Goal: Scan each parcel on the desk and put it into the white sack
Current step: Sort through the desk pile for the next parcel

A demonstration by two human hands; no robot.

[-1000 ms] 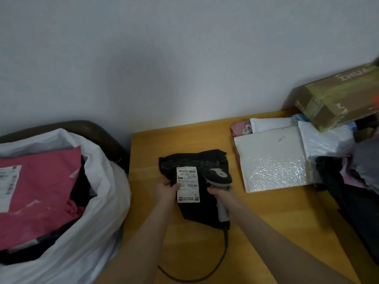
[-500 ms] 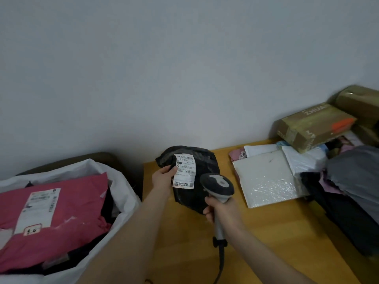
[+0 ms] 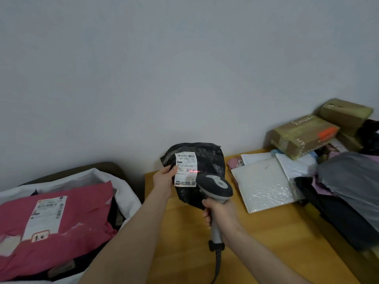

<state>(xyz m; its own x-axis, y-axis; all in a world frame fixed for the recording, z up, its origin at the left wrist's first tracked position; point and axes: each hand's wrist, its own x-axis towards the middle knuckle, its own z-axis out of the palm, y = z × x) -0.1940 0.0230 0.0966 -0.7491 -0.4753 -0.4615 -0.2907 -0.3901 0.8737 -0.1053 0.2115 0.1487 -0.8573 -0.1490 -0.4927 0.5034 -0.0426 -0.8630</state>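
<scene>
My left hand [image 3: 164,178] holds a black plastic parcel [image 3: 207,160] upright above the wooden desk [image 3: 266,238], thumb pinching beside its white label [image 3: 185,169]. My right hand [image 3: 220,212] grips the handle of a grey barcode scanner [image 3: 215,186] just below and right of the label. A red scan line lies across the label's lower barcode. The white sack [image 3: 127,197] stands open at the left, with a pink parcel [image 3: 61,222] on top inside it.
A white bubble mailer [image 3: 264,187], other white and grey bags [image 3: 352,181] and brown taped cartons [image 3: 303,134] are piled at the desk's right. The scanner cable [image 3: 217,265] hangs off the desk's near side. A wall stands close behind.
The black parcel went from lying flat on the desk to being held up facing me. The scanner rose with it, and a red scan line now shows on the label.
</scene>
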